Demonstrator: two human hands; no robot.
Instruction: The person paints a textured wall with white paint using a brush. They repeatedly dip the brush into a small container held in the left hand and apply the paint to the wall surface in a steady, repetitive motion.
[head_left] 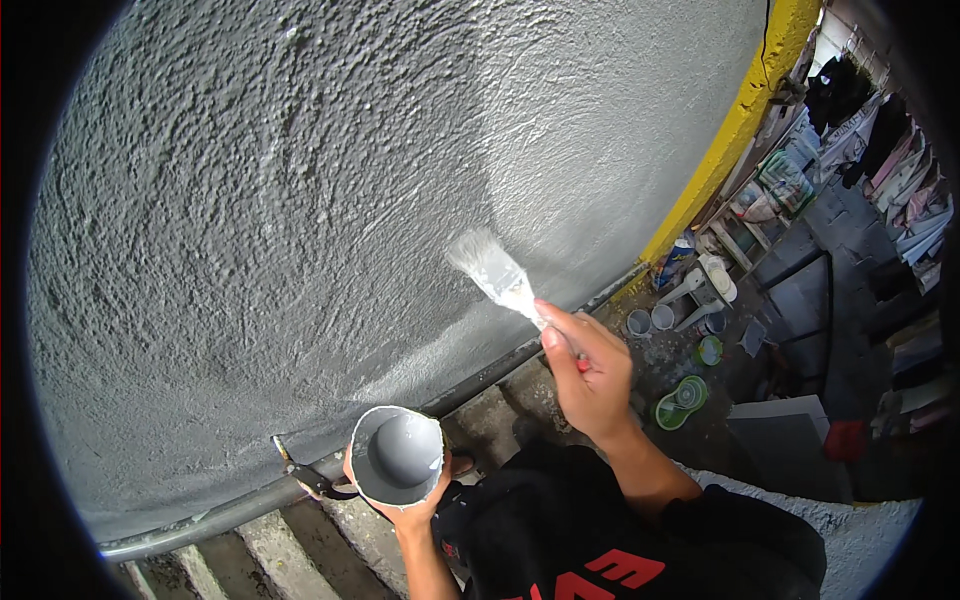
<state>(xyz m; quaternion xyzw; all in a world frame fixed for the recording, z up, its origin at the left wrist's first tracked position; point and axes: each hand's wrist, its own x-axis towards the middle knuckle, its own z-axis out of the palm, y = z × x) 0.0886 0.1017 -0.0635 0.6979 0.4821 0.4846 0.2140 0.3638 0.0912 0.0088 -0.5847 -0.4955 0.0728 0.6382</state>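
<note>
My right hand (597, 377) is closed around the handle of a paintbrush (505, 281), its ferrule smeared with pale paint. The bristles point up and left at the rough grey wall (300, 190); whether they touch it I cannot tell. Lower down, my left hand (412, 517) grips a round paint container (402, 450) from below and around its sides. Grey paint coats its inside, and its whitish rim is uneven. To the right of the brush the wall carries a lighter grey coat, while the left part is darker.
A pipe (210, 524) runs along the wall's foot above concrete steps (285, 557). A yellow strip (720, 135) edges the wall. Down at right are a white stool (697, 296), small buckets (639, 322), a green-and-white tub (682, 402) and hanging clothes (915, 200).
</note>
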